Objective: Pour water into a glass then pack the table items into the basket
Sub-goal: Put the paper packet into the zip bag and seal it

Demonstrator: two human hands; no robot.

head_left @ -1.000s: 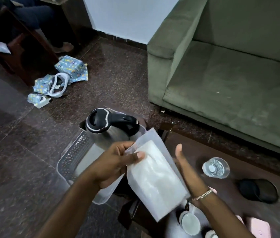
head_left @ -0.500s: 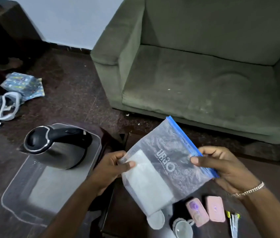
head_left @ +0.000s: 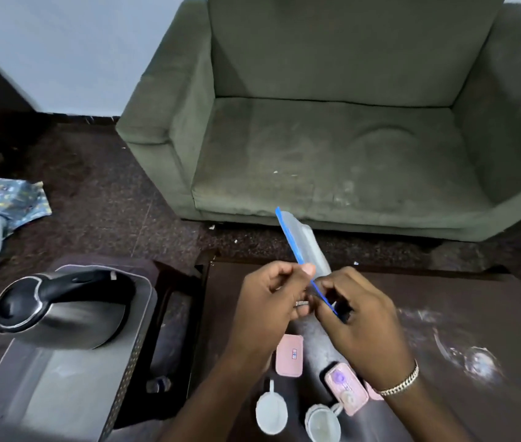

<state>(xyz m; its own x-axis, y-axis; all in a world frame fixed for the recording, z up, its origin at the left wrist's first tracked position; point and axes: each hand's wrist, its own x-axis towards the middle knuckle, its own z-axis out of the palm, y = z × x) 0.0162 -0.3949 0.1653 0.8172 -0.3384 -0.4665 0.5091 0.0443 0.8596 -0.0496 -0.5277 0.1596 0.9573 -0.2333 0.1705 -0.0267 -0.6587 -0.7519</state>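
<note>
While both hands pinch it, I see the bag [head_left: 307,247] held edge-on above the worktop [head_left: 476,301], its blue strip running between them. My left hand [head_left: 271,301] has thumb and fingers closed on the strip; my right hand [head_left: 358,317] grips it just nearer, fingers curled shut. Below them lie pink cases [head_left: 289,355] and white cups [head_left: 271,413]. Left of the worktop, the kettle [head_left: 61,311] sits in the basket [head_left: 125,362].
</note>
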